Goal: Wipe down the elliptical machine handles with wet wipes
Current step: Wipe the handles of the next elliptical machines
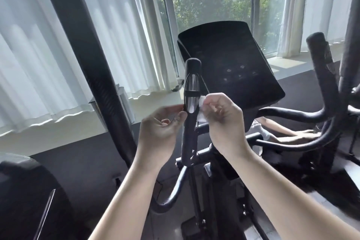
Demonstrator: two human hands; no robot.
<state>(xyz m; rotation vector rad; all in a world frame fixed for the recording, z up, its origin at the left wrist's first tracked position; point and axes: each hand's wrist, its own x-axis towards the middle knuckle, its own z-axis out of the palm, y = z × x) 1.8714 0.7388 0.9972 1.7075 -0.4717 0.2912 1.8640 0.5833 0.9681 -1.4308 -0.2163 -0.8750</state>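
Gym room — elliptical machine (190,140), black console (229,68), curtained windows (204,2)

just two bare forearms (124,191) and bare wrists, left hand (161,130) left of the upright handle (191,84), right hand (224,121) right of it

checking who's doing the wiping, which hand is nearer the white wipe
Right. The right hand pinches the wet wipe against the right side of the handle; the left hand is across the handle, fingertips at its left side, not touching the wipe.
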